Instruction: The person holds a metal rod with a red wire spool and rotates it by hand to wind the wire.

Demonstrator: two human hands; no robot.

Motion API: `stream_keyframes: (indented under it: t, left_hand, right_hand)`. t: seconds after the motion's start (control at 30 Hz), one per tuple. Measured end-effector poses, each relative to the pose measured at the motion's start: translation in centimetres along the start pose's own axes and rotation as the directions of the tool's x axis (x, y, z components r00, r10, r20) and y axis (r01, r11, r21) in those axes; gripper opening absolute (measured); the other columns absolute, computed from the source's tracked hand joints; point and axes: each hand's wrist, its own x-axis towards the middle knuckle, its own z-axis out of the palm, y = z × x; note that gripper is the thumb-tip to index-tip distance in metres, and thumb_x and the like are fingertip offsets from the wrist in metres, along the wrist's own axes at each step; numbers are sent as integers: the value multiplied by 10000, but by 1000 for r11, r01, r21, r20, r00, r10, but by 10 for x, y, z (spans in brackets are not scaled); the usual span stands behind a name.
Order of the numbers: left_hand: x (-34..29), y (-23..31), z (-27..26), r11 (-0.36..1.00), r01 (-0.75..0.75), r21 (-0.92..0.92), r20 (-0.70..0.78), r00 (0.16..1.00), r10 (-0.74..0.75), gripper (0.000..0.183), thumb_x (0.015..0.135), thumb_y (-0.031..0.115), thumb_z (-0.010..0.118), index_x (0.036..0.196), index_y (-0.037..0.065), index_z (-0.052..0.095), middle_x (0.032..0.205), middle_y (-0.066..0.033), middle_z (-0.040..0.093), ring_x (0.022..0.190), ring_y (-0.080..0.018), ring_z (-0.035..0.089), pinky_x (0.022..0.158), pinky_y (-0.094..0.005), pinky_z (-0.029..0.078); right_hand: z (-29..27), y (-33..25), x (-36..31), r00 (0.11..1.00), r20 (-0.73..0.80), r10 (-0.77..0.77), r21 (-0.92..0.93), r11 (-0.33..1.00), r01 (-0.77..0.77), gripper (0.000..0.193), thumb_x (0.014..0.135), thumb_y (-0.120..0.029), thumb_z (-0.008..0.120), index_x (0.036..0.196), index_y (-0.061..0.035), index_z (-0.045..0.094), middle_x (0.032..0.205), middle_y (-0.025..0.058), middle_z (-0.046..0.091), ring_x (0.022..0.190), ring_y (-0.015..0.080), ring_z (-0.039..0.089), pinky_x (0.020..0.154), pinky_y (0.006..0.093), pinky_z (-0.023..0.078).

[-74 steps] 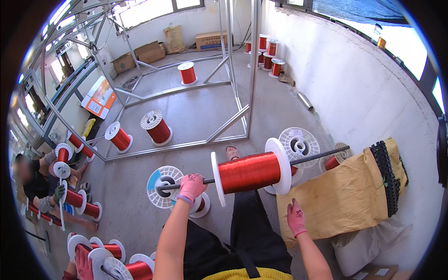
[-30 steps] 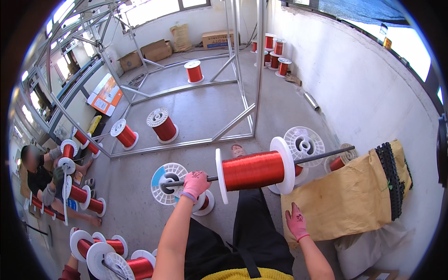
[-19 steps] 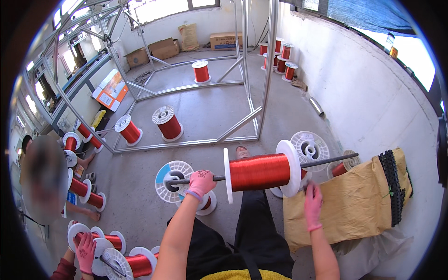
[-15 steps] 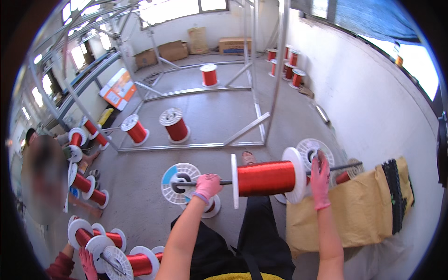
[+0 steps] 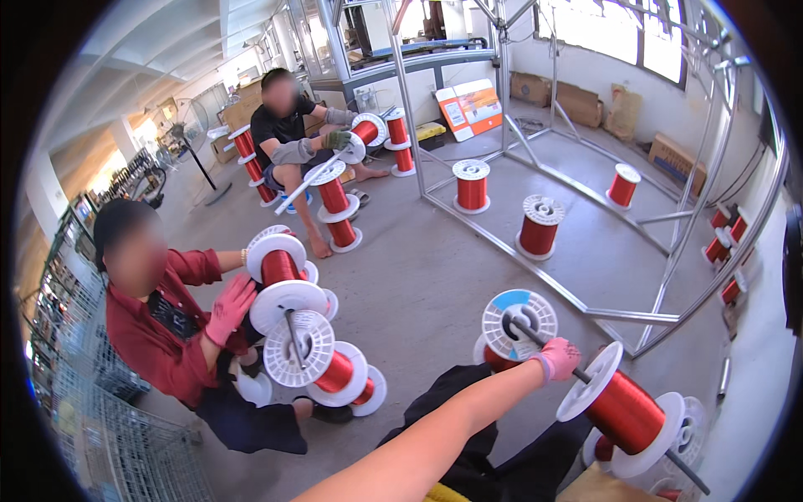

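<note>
My left hand (image 5: pixel 558 360), in a pink glove, is closed around a dark metal rod (image 5: pixel 582 376). The rod runs through the core of a spool of red wire (image 5: pixel 623 410) with white flanges, which tilts down to the right. Past the far flange the rod's other end sticks out. Just left of my hand, the rod's near end lies over an upright white-flanged spool (image 5: pixel 539 311) with a blue patch on its top. My right hand is out of view.
A person in a red shirt (image 5: pixel 159 335) handles a spool on a rod at the left. Farther back sits another person (image 5: pixel 284 125) with a spool and pale rod. A metal frame (image 5: pixel 535 268) stands at right, with several spools within it. A wire rack (image 5: pixel 125 435) is at lower left.
The view has swung left, bringing both people into fuller sight. My right hand has left the picture. My left hand still grips the rod, and the spool now appears lower right and tilted.
</note>
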Motion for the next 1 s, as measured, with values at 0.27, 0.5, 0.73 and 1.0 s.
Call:
stream_keyframes:
  t: [0.27, 0.5, 0.73, 1.0]
  left_hand:
    - [5, 2, -7, 1000, -2, -8, -82, 997, 2, 244, 743, 270, 633, 905, 108, 716, 884, -76, 698, 836, -240, 679, 673, -375, 534]
    - [8, 0, -9, 999, -36, 32, -46, 998, 37, 219, 781, 239, 582, 893, 110, 718, 905, -91, 698, 855, -237, 678, 693, -364, 536]
    - [17, -4, -1, 997, -56, 46, -54, 997, 58, 221, 796, 202, 531, 844, 95, 718, 876, -111, 699, 841, -248, 684, 702, -380, 543]
    - [26, 4, 7, 995, -91, 42, -57, 994, 93, 245, 781, 307, 556, 876, 147, 715, 859, -108, 687, 827, -289, 664, 713, -400, 525]
  right_hand:
    - [-9, 40, -19, 950, 175, 258, 269, 916, -298, 528, 958, -451, 330, 1402, -167, 314, 1480, 172, 217, 987, 364, 615, 837, 498, 473]
    - [-141, 23, 20, 779, 405, 479, 637, 464, -616, 465, 982, -330, 321, 1393, -115, 343, 1433, 195, 317, 1081, 375, 546, 923, 422, 427]
    - [-197, 88, 55, 681, 153, 716, 986, -67, -150, 504, 983, -267, 412, 1352, 72, 362, 1397, 189, 403, 1278, 257, 403, 1060, 331, 307]
    - [-298, 125, 174, 733, -183, 655, 755, 571, -322, 640, 850, -459, 546, 1183, 84, 480, 1192, 280, 531, 1111, 421, 500, 936, 446, 404]
